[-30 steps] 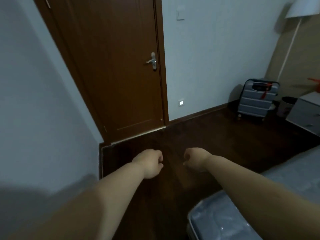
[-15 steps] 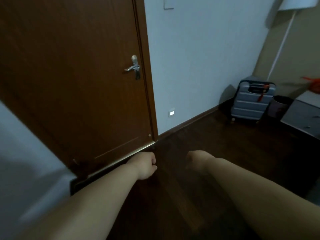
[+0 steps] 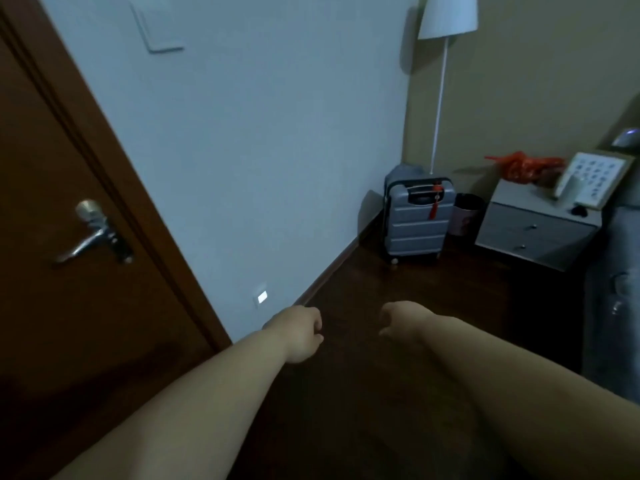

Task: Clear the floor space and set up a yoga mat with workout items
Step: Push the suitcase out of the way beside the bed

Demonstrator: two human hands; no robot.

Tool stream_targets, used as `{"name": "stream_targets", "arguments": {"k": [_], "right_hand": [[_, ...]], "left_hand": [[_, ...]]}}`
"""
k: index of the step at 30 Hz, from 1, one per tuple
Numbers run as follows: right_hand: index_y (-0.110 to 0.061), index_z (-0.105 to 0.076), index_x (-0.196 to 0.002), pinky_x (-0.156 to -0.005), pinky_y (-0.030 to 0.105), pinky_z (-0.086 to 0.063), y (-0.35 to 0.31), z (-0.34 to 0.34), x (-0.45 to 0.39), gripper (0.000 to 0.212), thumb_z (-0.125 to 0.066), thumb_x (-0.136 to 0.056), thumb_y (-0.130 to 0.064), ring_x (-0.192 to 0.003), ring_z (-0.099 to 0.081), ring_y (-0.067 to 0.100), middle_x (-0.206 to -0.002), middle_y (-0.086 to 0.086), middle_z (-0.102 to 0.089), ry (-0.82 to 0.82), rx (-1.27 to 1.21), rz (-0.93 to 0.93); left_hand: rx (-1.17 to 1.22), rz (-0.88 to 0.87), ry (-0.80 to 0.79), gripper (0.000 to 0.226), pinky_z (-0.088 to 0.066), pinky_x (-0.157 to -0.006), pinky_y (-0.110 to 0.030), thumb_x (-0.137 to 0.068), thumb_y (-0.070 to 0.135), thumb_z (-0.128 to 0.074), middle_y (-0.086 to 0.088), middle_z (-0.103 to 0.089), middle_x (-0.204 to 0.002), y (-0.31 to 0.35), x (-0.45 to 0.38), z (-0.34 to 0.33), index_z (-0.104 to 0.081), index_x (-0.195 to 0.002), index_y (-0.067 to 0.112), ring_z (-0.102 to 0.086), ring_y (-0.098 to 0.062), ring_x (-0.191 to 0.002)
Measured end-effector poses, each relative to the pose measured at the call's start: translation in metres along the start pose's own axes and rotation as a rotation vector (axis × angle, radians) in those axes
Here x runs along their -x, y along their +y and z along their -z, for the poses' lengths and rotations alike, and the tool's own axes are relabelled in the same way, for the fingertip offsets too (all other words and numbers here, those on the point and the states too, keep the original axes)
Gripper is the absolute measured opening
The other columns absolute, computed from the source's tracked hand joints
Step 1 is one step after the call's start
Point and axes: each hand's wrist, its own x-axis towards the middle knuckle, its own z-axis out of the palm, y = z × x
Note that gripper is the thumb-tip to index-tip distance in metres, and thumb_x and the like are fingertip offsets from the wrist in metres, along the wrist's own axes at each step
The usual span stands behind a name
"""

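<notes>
Both bare forearms reach forward over the dark brown wooden floor [image 3: 398, 393], and neither hand holds anything. The left hand [image 3: 298, 332] has its fingers curled in toward the palm, knuckles forward, with nothing between them. The right hand [image 3: 403, 318] sits near it, a gap of floor between the two, its fingers bent loosely downward and likewise gripping nothing. No yoga mat or workout item shows anywhere in this view.

To the left stands the dark brown wooden door [image 3: 69, 271] with its silver metal lever handle [image 3: 93, 233]. Beside the door frame runs the pale blue-white wall [image 3: 259, 150], carrying a white rectangular switch plate [image 3: 159, 26] high up and a small glowing white night light [image 3: 262, 296] low down near the skirting. In the far corner a grey hard-shell suitcase [image 3: 417, 223] stands upright with a red tassel [image 3: 434, 200] hanging from its handle, and a white floor lamp [image 3: 446, 19] rises just behind it. A small dark bin [image 3: 465, 214] sits between the suitcase and a grey two-drawer bedside cabinet [image 3: 533, 230], which bears a red plastic bag [image 3: 523, 166] and a tilted framed picture [image 3: 592, 180]
</notes>
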Motion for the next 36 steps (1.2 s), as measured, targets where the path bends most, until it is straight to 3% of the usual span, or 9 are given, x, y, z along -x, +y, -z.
{"name": "stream_targets", "arguments": {"k": [11, 15, 20, 27, 36], "right_hand": [[-0.021, -0.055, -0.121, -0.090, 0.030, -0.050, 0.020, 0.145, -0.231, 0.030, -0.059, -0.091, -0.023, -0.108, -0.056, 0.018, -0.118, 0.002, -0.057, 0.028, -0.044, -0.063], [-0.023, -0.055, -0.117, -0.088, 0.029, -0.051, 0.048, 0.194, -0.307, 0.027, -0.061, -0.090, -0.024, -0.105, -0.056, 0.016, -0.116, 0.001, -0.057, 0.037, -0.102, -0.207], [-0.024, -0.057, -0.111, -0.087, 0.030, -0.051, 0.082, 0.288, -0.399, 0.023, -0.062, -0.089, -0.024, -0.097, -0.057, 0.013, -0.106, -0.002, -0.057, 0.181, -0.227, -0.335], [-0.020, -0.056, -0.116, -0.091, 0.030, -0.048, 0.160, 0.361, -0.512, 0.025, -0.059, -0.091, -0.022, -0.104, -0.056, 0.016, -0.114, 0.000, -0.057, 0.135, -0.296, -0.412], [-0.015, -0.054, -0.119, -0.100, 0.036, -0.046, 0.246, 0.457, -0.678, 0.025, -0.053, -0.094, -0.017, -0.115, -0.053, 0.023, -0.124, 0.008, -0.054, 0.087, -0.372, -0.367]], "left_hand": [[-0.037, -0.106, -0.053, 0.021, -0.046, -0.082, -0.029, -0.094, 0.031, -0.054, -0.001, -0.058, -0.113, 0.021, -0.293, 0.094, -0.055, -0.113, 0.022, -0.054, -0.017, -0.099], [-0.068, -0.189, -0.119, 0.025, -0.049, -0.089, -0.032, -0.094, 0.032, -0.053, -0.002, -0.058, -0.114, 0.042, -0.407, 0.125, -0.055, -0.116, 0.022, -0.056, -0.018, -0.102], [-0.136, -0.287, -0.134, 0.031, -0.045, -0.089, -0.030, -0.095, 0.032, -0.051, -0.005, -0.056, -0.121, 0.092, -0.559, 0.188, -0.054, -0.122, 0.017, -0.054, -0.022, -0.109], [-0.235, -0.442, -0.183, 0.032, -0.046, -0.088, -0.032, -0.095, 0.032, -0.050, -0.005, -0.052, -0.121, 0.191, -0.722, 0.212, -0.051, -0.123, 0.017, -0.053, -0.022, -0.105], [-0.263, -0.338, -0.209, 0.050, -0.040, -0.094, -0.031, -0.095, 0.032, -0.050, -0.008, -0.038, -0.134, 0.260, -0.893, 0.242, -0.036, -0.141, 0.018, -0.048, -0.025, -0.117]]}}
